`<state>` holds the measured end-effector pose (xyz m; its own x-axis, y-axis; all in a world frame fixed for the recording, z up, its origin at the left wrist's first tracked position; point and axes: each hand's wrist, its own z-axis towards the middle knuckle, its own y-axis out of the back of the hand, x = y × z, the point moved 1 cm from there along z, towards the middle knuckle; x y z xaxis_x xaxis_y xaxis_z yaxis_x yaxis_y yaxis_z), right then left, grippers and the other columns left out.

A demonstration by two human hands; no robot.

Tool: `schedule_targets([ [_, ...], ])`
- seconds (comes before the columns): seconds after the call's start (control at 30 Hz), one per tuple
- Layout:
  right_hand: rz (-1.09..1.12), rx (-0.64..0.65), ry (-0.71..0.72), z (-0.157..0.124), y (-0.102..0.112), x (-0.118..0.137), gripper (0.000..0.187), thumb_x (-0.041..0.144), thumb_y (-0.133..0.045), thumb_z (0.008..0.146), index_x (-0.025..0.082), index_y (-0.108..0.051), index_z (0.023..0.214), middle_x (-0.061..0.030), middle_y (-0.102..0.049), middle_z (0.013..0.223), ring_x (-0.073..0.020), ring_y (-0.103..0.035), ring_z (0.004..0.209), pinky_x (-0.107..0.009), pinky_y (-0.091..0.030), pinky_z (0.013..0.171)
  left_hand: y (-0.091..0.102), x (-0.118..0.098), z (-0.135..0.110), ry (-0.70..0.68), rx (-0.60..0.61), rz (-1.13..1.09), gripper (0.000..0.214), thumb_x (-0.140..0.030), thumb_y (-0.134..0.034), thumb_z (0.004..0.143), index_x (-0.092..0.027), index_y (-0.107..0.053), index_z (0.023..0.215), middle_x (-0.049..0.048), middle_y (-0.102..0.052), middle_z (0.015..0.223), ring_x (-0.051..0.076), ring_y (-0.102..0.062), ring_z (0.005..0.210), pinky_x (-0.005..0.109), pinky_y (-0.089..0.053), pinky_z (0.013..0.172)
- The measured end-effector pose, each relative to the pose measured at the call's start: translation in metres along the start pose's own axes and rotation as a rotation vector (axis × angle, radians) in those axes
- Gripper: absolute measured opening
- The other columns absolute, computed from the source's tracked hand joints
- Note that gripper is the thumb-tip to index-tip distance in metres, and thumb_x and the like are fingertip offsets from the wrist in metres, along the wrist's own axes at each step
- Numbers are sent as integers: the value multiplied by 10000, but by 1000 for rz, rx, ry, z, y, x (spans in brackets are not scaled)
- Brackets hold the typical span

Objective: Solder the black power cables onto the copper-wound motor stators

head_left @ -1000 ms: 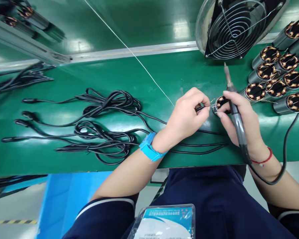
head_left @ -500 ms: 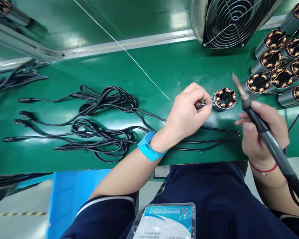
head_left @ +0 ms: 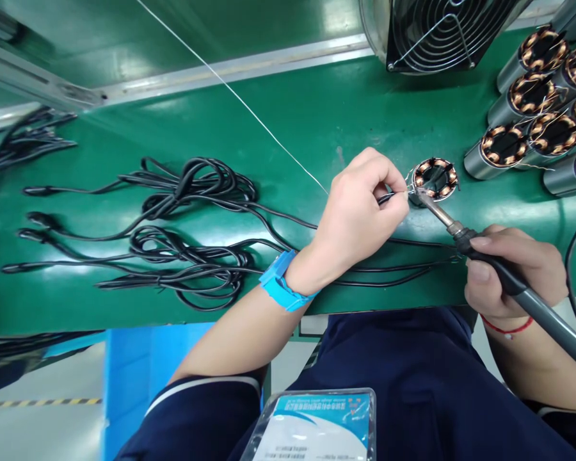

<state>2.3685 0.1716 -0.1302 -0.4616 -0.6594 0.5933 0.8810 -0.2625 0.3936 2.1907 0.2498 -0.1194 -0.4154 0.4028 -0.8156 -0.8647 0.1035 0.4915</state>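
Observation:
My left hand, with a blue band at the wrist, pinches the end of a black cable and thin wires beside a motor stator. The stator stands upright, its ring of copper windings facing up. In my right hand is a soldering iron, held by its dark grip. The iron's tip is at the wires on the stator's left side, close to my left fingertips. Whether the tip touches them I cannot tell. A thin white strand runs down from the top to behind my left hand.
Coiled black cables with plugs lie on the left of the green bench. Several more stators stand grouped at the right. A fan with a wire guard is at the back. Below the bench is a blue bin.
My right hand has brought the soldering iron's tip down and left, from above the bench to the wires at the stator. My left hand keeps its pinch. The view has shifted slightly.

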Motion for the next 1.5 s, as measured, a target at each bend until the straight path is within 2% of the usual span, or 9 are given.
schedule_targets([
  [0.17, 3, 9, 13, 3, 0, 0, 293, 163, -639, 792, 170, -647, 1086, -4, -624, 711, -106, -491, 512, -254, -461, 465, 1, -5, 0, 55, 2, 31, 206, -7, -529, 736, -194, -498, 656, 9, -554, 718, 120, -537, 691, 279, -426, 596],
  [0.4, -10, 45, -25, 4, 2, 2, 284, 205, -626, 806, 221, -650, 1088, 6, -614, 691, -116, -488, 476, -261, -424, 421, 1, -6, 0, 86, 18, 32, 190, -37, -525, 765, -201, -486, 679, 9, -546, 739, 124, -547, 720, 283, -425, 609],
  [0.63, -122, -42, 5, 4, 0, -2, 395, 158, -682, 765, 190, -643, 1157, -22, -633, 696, -154, -558, 571, -301, -494, 521, 1, -7, 1, 70, 9, 5, 206, -3, -522, 721, -191, -487, 645, 11, -553, 723, 119, -517, 682, 277, -414, 592],
  [0.87, -129, 124, -167, 14, -5, 0, 538, 242, -578, 908, 359, -412, 1406, -3, -692, 1101, -195, -699, 849, -375, -596, 743, 1, -8, 1, 53, 4, 52, 199, -15, -536, 730, -190, -490, 648, 4, -558, 716, 130, -533, 689, 280, -432, 610],
  [0.93, -161, 181, -216, 21, -4, 2, 498, 246, -527, 939, 365, -396, 1404, -6, -688, 1115, -210, -691, 937, -402, -585, 824, 1, -7, 1, 48, 3, 59, 186, -25, -536, 728, -189, -498, 651, 4, -560, 716, 130, -534, 693, 274, -430, 603],
  [1.07, -225, 276, -195, 35, -5, 2, 455, 248, -535, 930, 354, -424, 1358, 0, -656, 1186, -221, -602, 1143, -421, -523, 949, 0, -6, 1, 38, -2, 55, 170, -31, -520, 724, -188, -511, 658, 2, -558, 712, 121, -524, 678, 263, -429, 596],
  [1.17, -230, 312, -200, 38, -6, -1, 462, 259, -539, 920, 352, -416, 1355, 0, -640, 1209, -236, -587, 1151, -453, -508, 954, 0, -5, 1, 38, -6, 51, 154, -45, -521, 723, -188, -517, 665, -2, -558, 714, 115, -511, 674, 260, -435, 602],
  [1.37, -255, 348, -185, 44, -5, -2, 424, 226, -529, 908, 348, -456, 1308, 4, -686, 1075, -244, -634, 1018, -455, -528, 862, -2, -3, 0, 31, -3, 12, 150, -39, -524, 721, -182, -509, 677, -6, -541, 717, 110, -507, 690, 247, -431, 592],
  [1.5, -300, 384, -173, 55, -3, -11, 429, 196, -512, 875, 309, -454, 1285, -28, -650, 1145, -264, -609, 1068, -482, -507, 900, 3, 2, 1, 178, 78, -186, 177, -46, -550, 735, -190, -515, 831, -11, -578, 800, 63, -485, 562, 216, -419, 520],
])
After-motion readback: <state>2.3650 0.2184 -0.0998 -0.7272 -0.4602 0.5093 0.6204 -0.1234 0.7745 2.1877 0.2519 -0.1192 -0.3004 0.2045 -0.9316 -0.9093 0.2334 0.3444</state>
